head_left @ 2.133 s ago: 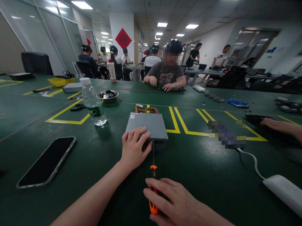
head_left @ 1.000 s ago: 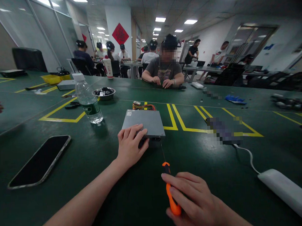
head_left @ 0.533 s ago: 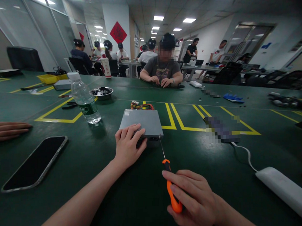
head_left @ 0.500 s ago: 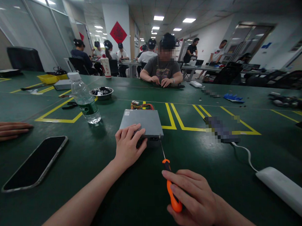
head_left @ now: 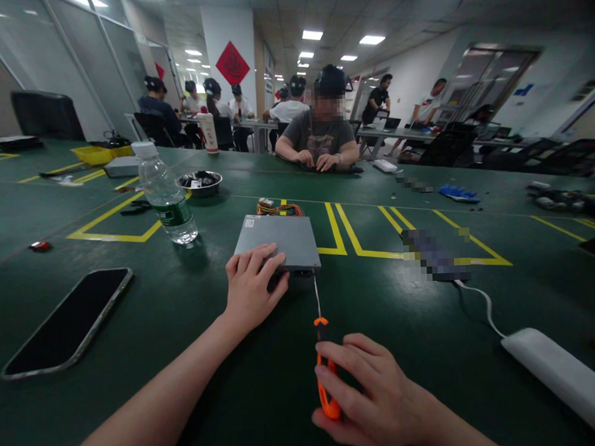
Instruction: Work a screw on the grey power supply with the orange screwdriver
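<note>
Left hand (head_left: 253, 287) flat on grey box (head_left: 278, 240); right hand (head_left: 369, 394) grips screwdriver (head_left: 324, 373)

Your right hand (head_left: 374, 397) covers most of the orange screwdriver (head_left: 320, 326). Whether its tip touches the grey box (head_left: 278, 240) is too small to tell.

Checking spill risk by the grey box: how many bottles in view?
2. A clear water bottle stands left of the grey box. A white bottle stands farther back near the seated people. More may be hidden behind people.
</note>
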The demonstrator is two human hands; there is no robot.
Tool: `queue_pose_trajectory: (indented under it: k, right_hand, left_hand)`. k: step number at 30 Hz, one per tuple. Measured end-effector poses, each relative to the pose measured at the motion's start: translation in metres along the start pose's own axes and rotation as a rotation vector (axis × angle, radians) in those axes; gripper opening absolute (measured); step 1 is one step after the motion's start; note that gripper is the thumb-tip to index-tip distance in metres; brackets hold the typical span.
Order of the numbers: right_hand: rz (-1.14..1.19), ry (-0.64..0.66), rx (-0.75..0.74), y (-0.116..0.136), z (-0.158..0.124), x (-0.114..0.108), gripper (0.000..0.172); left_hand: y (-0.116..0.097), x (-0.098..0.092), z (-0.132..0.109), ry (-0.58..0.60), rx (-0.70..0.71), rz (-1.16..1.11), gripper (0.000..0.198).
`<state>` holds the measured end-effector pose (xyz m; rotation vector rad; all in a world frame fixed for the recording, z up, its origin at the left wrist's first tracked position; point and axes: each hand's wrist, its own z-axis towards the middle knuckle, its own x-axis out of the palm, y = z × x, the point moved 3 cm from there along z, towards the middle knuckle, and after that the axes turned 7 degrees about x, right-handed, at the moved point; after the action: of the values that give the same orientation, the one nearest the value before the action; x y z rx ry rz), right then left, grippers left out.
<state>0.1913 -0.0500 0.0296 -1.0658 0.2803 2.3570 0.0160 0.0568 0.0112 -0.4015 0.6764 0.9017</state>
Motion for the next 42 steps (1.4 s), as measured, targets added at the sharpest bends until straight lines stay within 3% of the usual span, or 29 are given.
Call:
queue_pose_trajectory:
  k: [6, 11, 14, 21, 30, 38, 42]
  right_hand:
    - [0.042, -0.06, 0.05, 0.0006, -0.0018, 0.0023, 0.022]
    - [0.026, 0.082, 0.04, 0.0016, 0.0027, -0.0011, 0.037]
    - [0.049, 0.139, 0.033, 0.0022, 0.0036, -0.001, 0.034]
    - [0.095, 0.025, 0.038, 0.0033, -0.0012, 0.0071, 0.02]
    - [0.101, 0.17, 0.041, -0.0004, 0.0037, 0.0024, 0.037]
    - [0.11, 0.024, 0.075, -0.0018, -0.0022, 0.0053, 0.041]
    - [0.147, 0.095, 0.11, -0.0008, 0.003, 0.0036, 0.039]
  left_hand:
    - [-0.001, -0.0014, 0.0002, -0.006, 0.005, -0.009, 0.024]
    - [-0.0005, -0.0011, -0.0005, 0.001, 0.004, -0.006, 0.024]
    - [-0.0004, -0.0012, -0.0006, -0.002, 0.003, -0.01, 0.024]
    - [-0.0004, -0.0017, -0.0001, 0.004, -0.004, -0.029, 0.024]
    - [-0.0009, -0.0021, 0.0, 0.008, -0.007, -0.027, 0.024]
    - [-0.0012, -0.0035, 0.0001, -0.004, 0.009, -0.014, 0.023]
    - [-0.0001, -0.0027, -0.0006, -0.001, 0.012, -0.012, 0.024]
